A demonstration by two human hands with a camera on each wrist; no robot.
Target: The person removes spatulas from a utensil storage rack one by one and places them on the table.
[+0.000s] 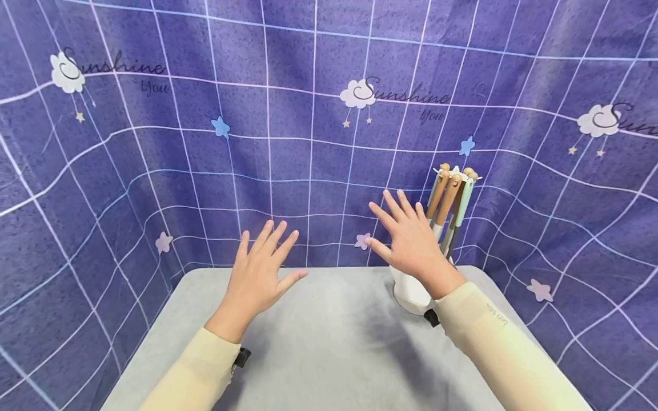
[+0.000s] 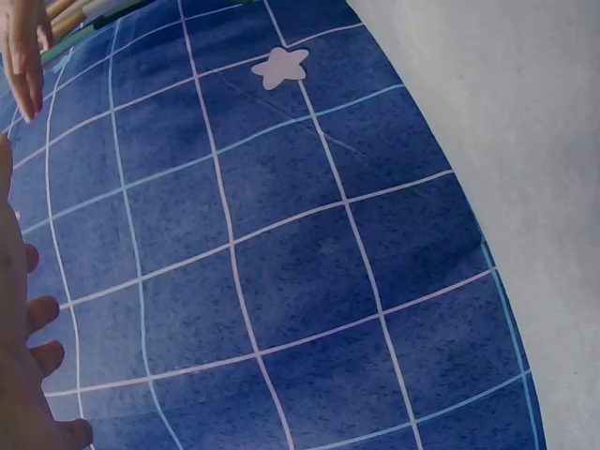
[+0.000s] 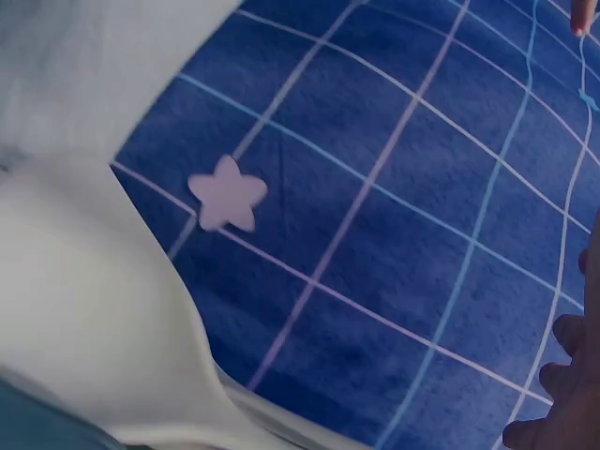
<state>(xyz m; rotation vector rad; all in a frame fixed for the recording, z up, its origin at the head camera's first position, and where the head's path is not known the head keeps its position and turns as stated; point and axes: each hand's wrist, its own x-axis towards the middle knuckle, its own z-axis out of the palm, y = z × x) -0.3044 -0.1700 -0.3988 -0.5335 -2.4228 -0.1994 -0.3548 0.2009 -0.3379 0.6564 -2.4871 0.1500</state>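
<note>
My left hand (image 1: pixel 255 281) is held up over the left part of the grey table, fingers straight and spread, with nothing in it. To the right, my right hand (image 1: pixel 411 242) is raised the same way, its palm side facing the curtain. Behind and beside the right hand stands a utensil rack with a white base (image 1: pixel 410 290). Brown handles (image 1: pixel 448 200) and a green handle (image 1: pixel 465 202) stick up from it. The right hand and forearm hide part of the rack, and whether they touch cannot be told. In the left wrist view, several fingers (image 2: pixel 45 358) show at the left edge.
A light grey table (image 1: pixel 319 354) lies under both hands. Around its back and sides hangs a purple-blue curtain (image 1: pixel 308 142) with a grid of lines, stars and clouds. Black wrist straps (image 1: pixel 241 358) show at the cuffs of the pale yellow sleeves (image 1: pixel 192 371).
</note>
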